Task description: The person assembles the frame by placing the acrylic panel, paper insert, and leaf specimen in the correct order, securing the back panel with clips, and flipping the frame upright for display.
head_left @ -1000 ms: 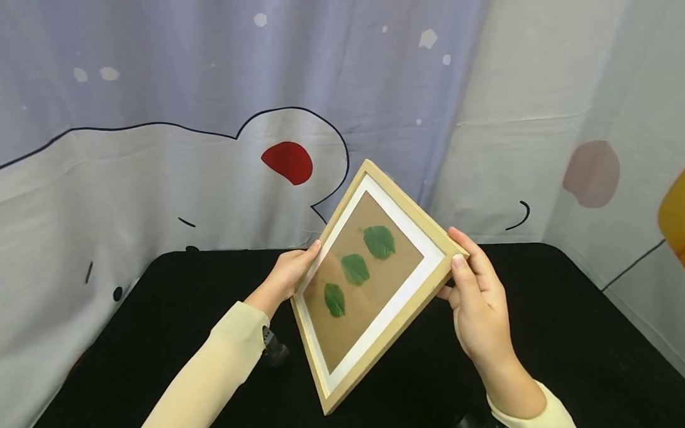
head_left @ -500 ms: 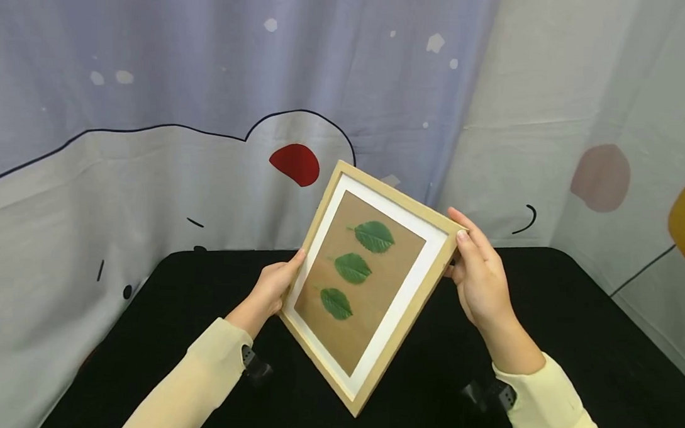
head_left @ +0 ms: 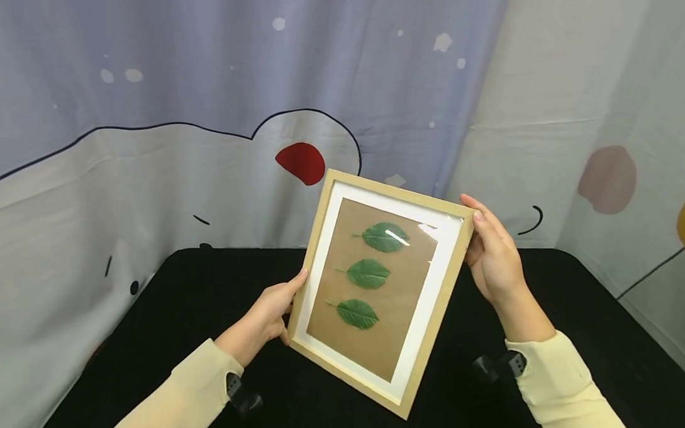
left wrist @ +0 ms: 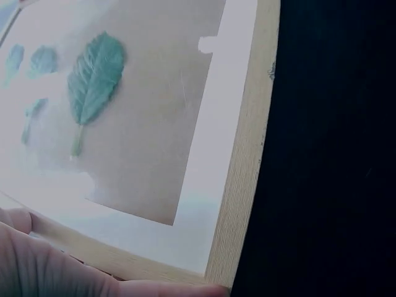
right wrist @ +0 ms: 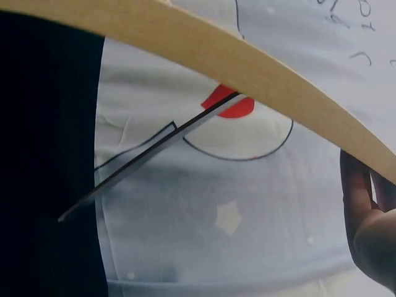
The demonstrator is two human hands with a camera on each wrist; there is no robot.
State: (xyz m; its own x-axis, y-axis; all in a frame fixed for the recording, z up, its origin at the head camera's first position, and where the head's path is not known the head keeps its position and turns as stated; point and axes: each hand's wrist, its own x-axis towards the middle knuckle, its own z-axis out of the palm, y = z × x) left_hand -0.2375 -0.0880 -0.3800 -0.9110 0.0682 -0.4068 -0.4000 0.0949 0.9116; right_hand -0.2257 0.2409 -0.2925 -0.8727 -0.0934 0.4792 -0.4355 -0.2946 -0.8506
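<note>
A light-wood picture frame (head_left: pixel 436 315) is held up over the black table, front towards me, leaning to the right in the head view. Inside its white mat, three green leaves (head_left: pixel 367 273) lie one above another on brown backing. My left hand (head_left: pixel 268 309) grips the lower left edge, thumb at the front edge; its other fingers are partly hidden behind. At the upper right corner my right hand (head_left: pixel 496 260) pinches the frame, thumb in front and fingers behind. A thin strut (right wrist: pixel 148 145) sticks out behind the frame in the right wrist view.
The black-covered table (head_left: pixel 203 310) spreads below both hands. Behind it hangs a printed curtain (head_left: pixel 207 190) with a red spot, and a pale curtain (head_left: pixel 600 122) closes off the right side. Dark wrist cameras (head_left: pixel 245 396) sit at both cuffs.
The frame has turned from a steep diamond slant to nearer upright and shifted right, facing me more. My right hand has risen rightward; my left hand has gone lower and left. Both keep their grip.
</note>
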